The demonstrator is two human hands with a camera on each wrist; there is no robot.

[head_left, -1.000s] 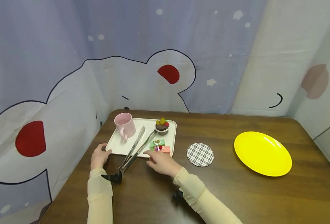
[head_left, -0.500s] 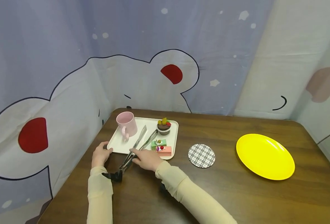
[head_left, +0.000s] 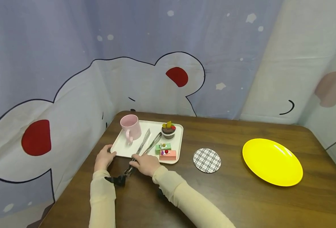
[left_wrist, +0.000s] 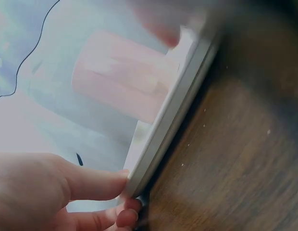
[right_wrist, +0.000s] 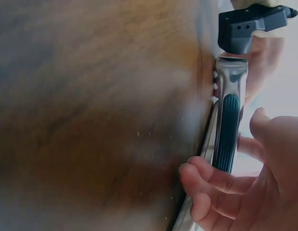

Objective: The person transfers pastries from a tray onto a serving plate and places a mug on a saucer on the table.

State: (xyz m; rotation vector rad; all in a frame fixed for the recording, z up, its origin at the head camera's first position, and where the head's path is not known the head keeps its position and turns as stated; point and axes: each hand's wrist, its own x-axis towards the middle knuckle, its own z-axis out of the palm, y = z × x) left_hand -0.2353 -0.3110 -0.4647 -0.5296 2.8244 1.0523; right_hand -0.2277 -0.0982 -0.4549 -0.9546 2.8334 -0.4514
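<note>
A white rectangular tray (head_left: 175,133) lies on the table at centre left. My left hand (head_left: 103,159) pinches its near left corner, thumb (left_wrist: 98,185) on the rim and fingertips below. Metal tongs (head_left: 144,139) with dark grips lie spread across the tray, their joined end past the near rim. My right hand (head_left: 146,163) is over the tongs, its fingers loosely bent beside the dark grip (right_wrist: 228,132), its thumb apart from it. The tray also bears a pink mug (head_left: 131,127), a chocolate cupcake (head_left: 168,131), a green cake slice (head_left: 162,147) and a pink cake slice (head_left: 168,155).
Right of the tray lies a round checked coaster (head_left: 207,160). Farther right is a yellow oval plate (head_left: 271,161). A patterned curtain (head_left: 128,38) hangs behind the wooden table (head_left: 225,202).
My right hand has moved left from near the pink cake slice to the tongs. My left hand stays at the tray's corner. The view has shifted slightly.
</note>
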